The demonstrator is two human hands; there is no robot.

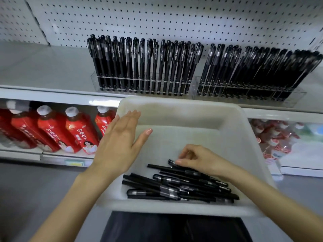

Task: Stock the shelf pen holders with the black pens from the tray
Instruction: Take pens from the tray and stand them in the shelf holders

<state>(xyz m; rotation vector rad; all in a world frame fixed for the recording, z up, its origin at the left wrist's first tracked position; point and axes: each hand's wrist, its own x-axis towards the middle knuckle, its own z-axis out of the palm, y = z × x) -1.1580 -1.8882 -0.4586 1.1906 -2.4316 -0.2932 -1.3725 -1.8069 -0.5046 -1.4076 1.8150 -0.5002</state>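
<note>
Grey shelf (43,67) beneath white pegboard wall (157,18)

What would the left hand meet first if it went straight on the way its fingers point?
Likely the tray's far rim, just ahead of the left hand. If the hand passes above it, the left holder on the shelf comes next. Depth is unclear.

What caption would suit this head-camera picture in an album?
Right hand pinches a black pen in the white tray; left hand hovers open; shelf pen holders stand well stocked.
</note>
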